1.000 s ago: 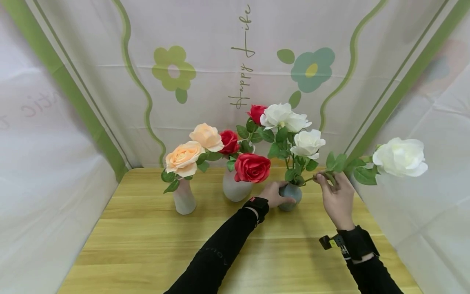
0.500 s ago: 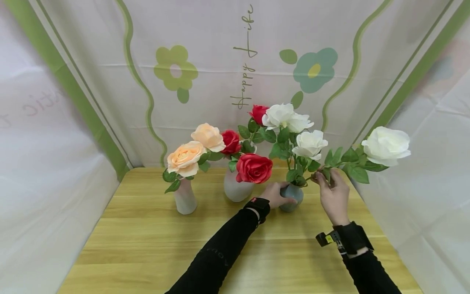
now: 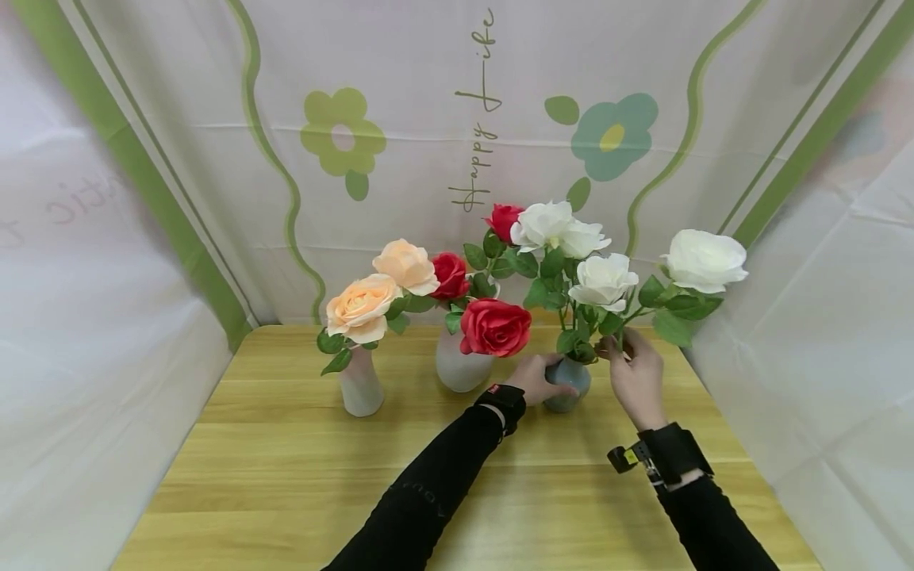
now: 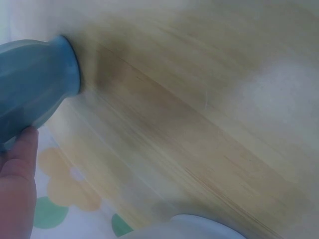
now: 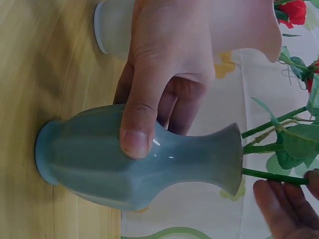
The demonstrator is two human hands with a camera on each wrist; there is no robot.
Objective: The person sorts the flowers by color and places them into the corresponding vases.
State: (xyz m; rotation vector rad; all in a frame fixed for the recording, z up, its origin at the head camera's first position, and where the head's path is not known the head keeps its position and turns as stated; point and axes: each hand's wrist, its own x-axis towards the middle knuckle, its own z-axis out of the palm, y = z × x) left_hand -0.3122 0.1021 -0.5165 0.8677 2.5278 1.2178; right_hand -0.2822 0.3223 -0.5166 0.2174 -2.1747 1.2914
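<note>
My left hand (image 3: 537, 379) grips the blue-grey vase (image 3: 577, 376), its thumb across the vase's body in the right wrist view. White roses (image 3: 603, 281) with green leaves stand in this vase. To the right, my right hand (image 3: 638, 382) pinches the stem (image 5: 273, 176) of another white rose (image 3: 707, 260), whose head leans out to the right. In the right wrist view that stem runs into the vase mouth, and the fingers hold it just outside the rim. The left wrist view shows the vase foot on the wooden table (image 4: 199, 124); the stem ends inside are hidden.
Left of the vase stands a white vase (image 3: 460, 366) with red roses (image 3: 496, 327). Farther left, a pale slim vase (image 3: 360, 386) holds peach roses (image 3: 362, 306). Printed white cloth (image 3: 428, 79) closes off the table's back and sides.
My right hand has moved left toward the vase with the white rose, whose head has swung left and up. The left hand keeps its hold on the vase.
</note>
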